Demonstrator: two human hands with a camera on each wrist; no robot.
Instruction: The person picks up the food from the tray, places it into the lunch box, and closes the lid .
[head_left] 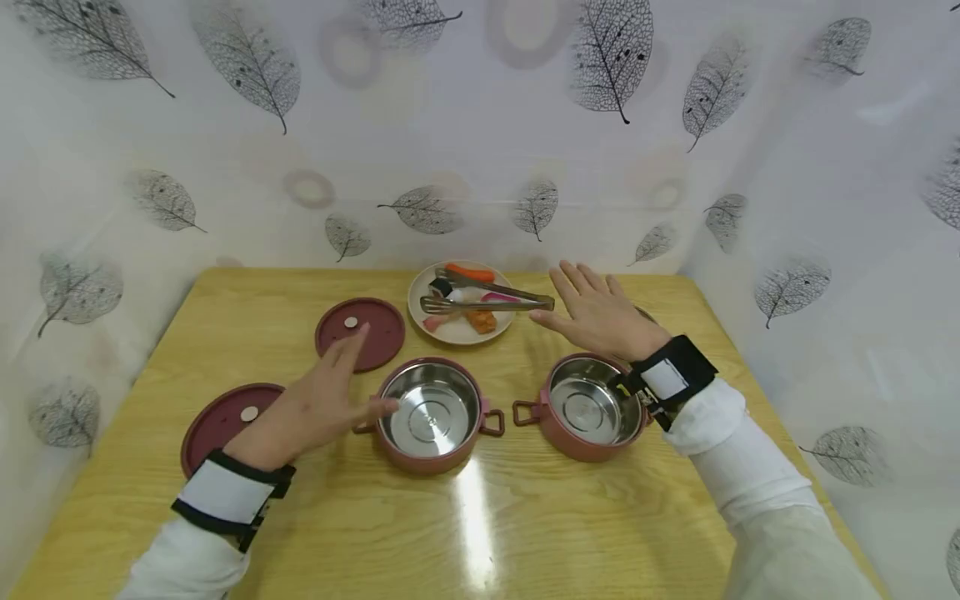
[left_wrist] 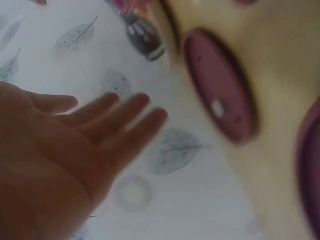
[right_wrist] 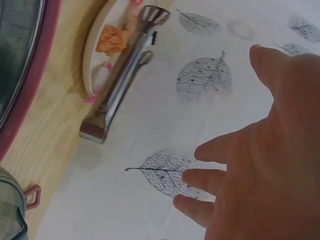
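My left hand (head_left: 311, 410) hovers in the air with fingers spread, between a maroon lid (head_left: 225, 421) and the left pink pot (head_left: 401, 457). It holds nothing; the left wrist view shows its palm bare. My right hand (head_left: 600, 312) is raised with straight fingers, above and behind the right pink pot (head_left: 577, 442). In the head view its thumb appears near the closed end of metal tongs (head_left: 517, 306). The right wrist view shows the tongs apart from the fingers. They lie across a plate (head_left: 461, 336) of food pieces. Both pots have steel insides and no lids on.
A second maroon lid (head_left: 382, 333) with a white knob lies left of the plate. Mostly hidden behind my right hand, a container with a small pink handle (right_wrist: 33, 197) stands at the back right. A leaf-patterned curtain (head_left: 465, 150) surrounds the wooden table (head_left: 555, 533).
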